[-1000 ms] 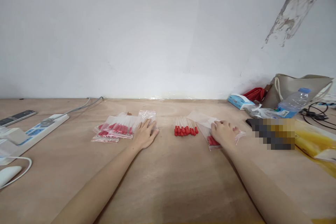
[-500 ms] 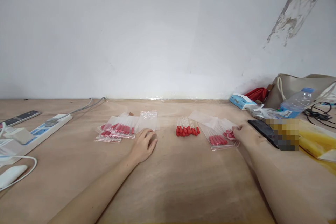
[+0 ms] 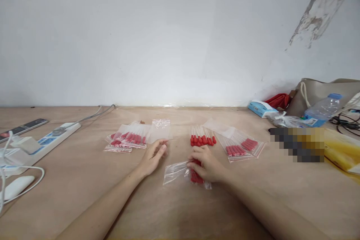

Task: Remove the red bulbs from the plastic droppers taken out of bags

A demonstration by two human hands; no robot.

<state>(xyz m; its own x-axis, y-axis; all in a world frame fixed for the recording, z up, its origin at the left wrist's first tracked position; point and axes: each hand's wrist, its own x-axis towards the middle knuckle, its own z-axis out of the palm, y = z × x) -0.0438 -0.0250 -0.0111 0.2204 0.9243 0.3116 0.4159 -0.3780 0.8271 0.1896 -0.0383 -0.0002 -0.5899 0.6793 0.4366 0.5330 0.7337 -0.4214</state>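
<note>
from where i stand, near to far, on a light-brown wooden tabletop: one see-through plastic zip bag of red-ended sticks, in front of the person, its red part under the right hand, thumb and fingers closed on it; one left hand, fingers loosely bent and parted from the thumb, fingertips beside a flat translucent zip bag, contact uncertain; one row of loose thin pale sticks with red bulbous ends, just beyond the right hand; overlapping bags of red-ended sticks to the right; a similar overlapping pile to the left; one blue tissue box; behind all, a white wall.
</note>
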